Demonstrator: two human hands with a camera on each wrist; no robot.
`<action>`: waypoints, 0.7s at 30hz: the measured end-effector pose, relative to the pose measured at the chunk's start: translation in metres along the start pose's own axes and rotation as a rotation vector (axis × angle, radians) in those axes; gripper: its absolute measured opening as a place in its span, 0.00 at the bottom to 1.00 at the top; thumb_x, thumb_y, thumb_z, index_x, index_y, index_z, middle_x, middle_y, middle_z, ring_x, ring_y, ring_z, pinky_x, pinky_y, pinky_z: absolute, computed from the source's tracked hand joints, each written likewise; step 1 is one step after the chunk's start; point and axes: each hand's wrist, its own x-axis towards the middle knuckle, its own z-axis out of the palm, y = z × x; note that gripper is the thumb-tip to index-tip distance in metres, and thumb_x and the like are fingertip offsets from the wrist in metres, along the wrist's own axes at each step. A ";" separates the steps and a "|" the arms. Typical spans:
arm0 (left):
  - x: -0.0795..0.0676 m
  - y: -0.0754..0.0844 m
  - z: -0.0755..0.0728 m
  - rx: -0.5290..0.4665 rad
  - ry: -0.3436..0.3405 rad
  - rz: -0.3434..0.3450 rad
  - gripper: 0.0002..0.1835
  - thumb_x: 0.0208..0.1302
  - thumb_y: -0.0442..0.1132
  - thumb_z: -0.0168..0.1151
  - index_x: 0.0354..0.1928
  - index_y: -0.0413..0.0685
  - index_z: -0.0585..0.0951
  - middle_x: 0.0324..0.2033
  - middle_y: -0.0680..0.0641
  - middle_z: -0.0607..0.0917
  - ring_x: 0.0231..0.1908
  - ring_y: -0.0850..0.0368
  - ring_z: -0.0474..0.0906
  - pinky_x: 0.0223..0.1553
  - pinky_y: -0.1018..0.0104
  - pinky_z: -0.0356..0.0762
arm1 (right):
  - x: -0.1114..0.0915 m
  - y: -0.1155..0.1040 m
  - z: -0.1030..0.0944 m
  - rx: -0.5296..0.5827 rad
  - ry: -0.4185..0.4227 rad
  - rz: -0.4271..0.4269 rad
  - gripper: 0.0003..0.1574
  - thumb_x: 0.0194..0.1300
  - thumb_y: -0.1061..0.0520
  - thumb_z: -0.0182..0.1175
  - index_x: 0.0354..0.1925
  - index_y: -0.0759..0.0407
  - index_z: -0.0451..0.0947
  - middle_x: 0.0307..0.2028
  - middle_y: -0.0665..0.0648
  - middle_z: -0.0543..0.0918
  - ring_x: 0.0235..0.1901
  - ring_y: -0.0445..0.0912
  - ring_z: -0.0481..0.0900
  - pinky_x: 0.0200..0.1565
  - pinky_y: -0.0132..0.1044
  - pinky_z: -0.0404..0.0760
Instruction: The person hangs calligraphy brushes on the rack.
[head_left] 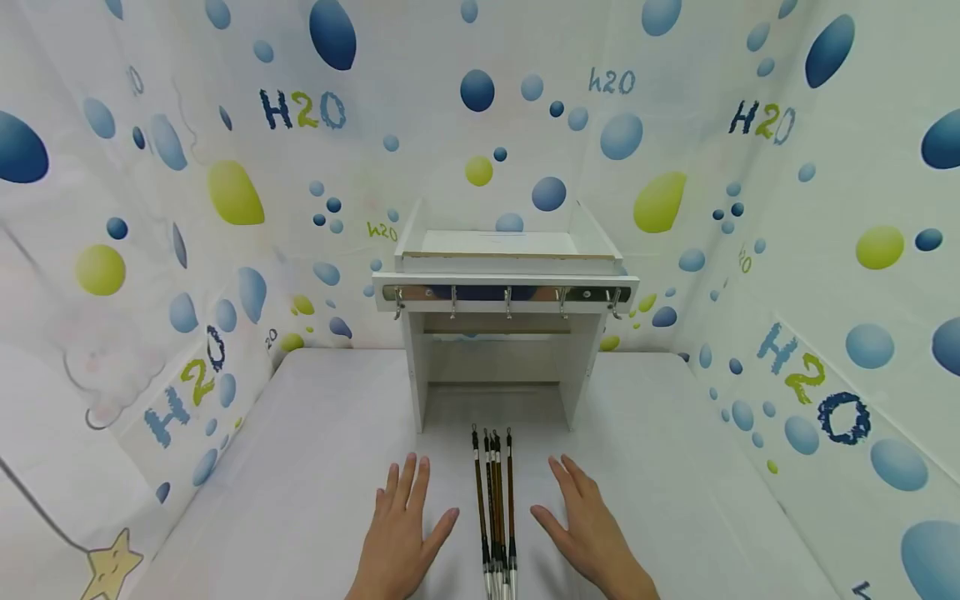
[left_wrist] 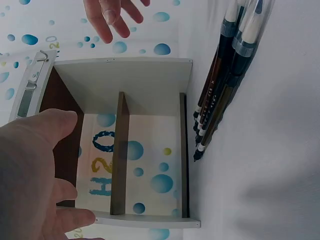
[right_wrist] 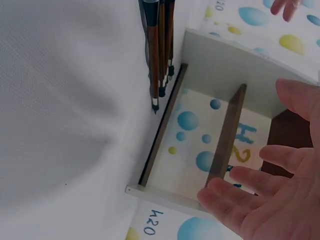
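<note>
Several calligraphy brushes (head_left: 495, 500) lie side by side on the white table, their hanging loops pointing at the rack and their white bristles toward me. My left hand (head_left: 405, 529) is held to the left of the brushes, fingers spread and apart from them. On the other side my right hand (head_left: 588, 529) is likewise spread, holding nothing. Beyond the loops stands a white shelf rack (head_left: 416, 367) with a metal strip of several hooks (head_left: 507, 293) across its front; nothing hangs on them. The left wrist view shows the bristle ends of the brushes (left_wrist: 225, 75).
White sheeting with blue and green dots and H2O lettering forms the back wall (head_left: 427, 108) and both sides. The white tabletop (head_left: 315, 467) extends left and right of the rack. An upper tray (head_left: 498, 242) tops the rack, above the hook strip.
</note>
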 end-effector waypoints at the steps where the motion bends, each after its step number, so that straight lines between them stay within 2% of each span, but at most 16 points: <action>1: 0.001 0.001 0.000 -0.011 -0.001 -0.006 0.45 0.68 0.65 0.54 0.77 0.43 0.59 0.77 0.37 0.58 0.76 0.32 0.52 0.69 0.32 0.58 | 0.000 0.000 0.001 0.013 0.000 0.003 0.45 0.68 0.37 0.60 0.73 0.57 0.62 0.72 0.64 0.67 0.67 0.61 0.70 0.59 0.59 0.77; 6: 0.006 0.005 -0.002 -0.073 0.013 -0.026 0.45 0.69 0.62 0.56 0.77 0.42 0.57 0.78 0.37 0.55 0.76 0.32 0.50 0.69 0.35 0.61 | 0.002 -0.002 0.006 0.098 -0.017 0.026 0.48 0.66 0.40 0.64 0.74 0.58 0.60 0.71 0.62 0.67 0.68 0.59 0.71 0.63 0.57 0.75; 8: 0.009 0.007 -0.001 -0.090 0.027 -0.032 0.45 0.69 0.62 0.56 0.78 0.42 0.56 0.78 0.37 0.54 0.76 0.32 0.50 0.68 0.36 0.64 | 0.003 -0.003 0.009 0.141 -0.036 0.034 0.49 0.66 0.40 0.64 0.75 0.58 0.58 0.71 0.62 0.67 0.65 0.57 0.75 0.62 0.54 0.77; 12: 0.017 0.010 0.000 -0.107 0.075 -0.036 0.46 0.69 0.61 0.57 0.78 0.41 0.54 0.78 0.37 0.54 0.76 0.31 0.52 0.62 0.37 0.72 | 0.004 -0.004 0.013 0.209 -0.086 0.051 0.50 0.67 0.40 0.63 0.76 0.58 0.54 0.71 0.62 0.65 0.52 0.52 0.82 0.49 0.42 0.84; 15: 0.024 0.010 0.001 -0.123 0.139 -0.026 0.47 0.68 0.59 0.60 0.78 0.40 0.54 0.78 0.37 0.54 0.75 0.30 0.54 0.59 0.37 0.74 | 0.006 -0.005 0.017 0.238 -0.106 0.052 0.50 0.68 0.39 0.61 0.77 0.58 0.52 0.71 0.63 0.65 0.44 0.46 0.80 0.37 0.32 0.81; 21: 0.044 0.007 -0.004 -0.213 0.274 -0.006 0.49 0.64 0.53 0.67 0.77 0.37 0.54 0.77 0.35 0.57 0.74 0.35 0.59 0.64 0.40 0.71 | 0.007 -0.005 0.022 0.289 -0.116 0.044 0.52 0.68 0.41 0.62 0.77 0.59 0.51 0.69 0.66 0.65 0.32 0.33 0.74 0.32 0.28 0.76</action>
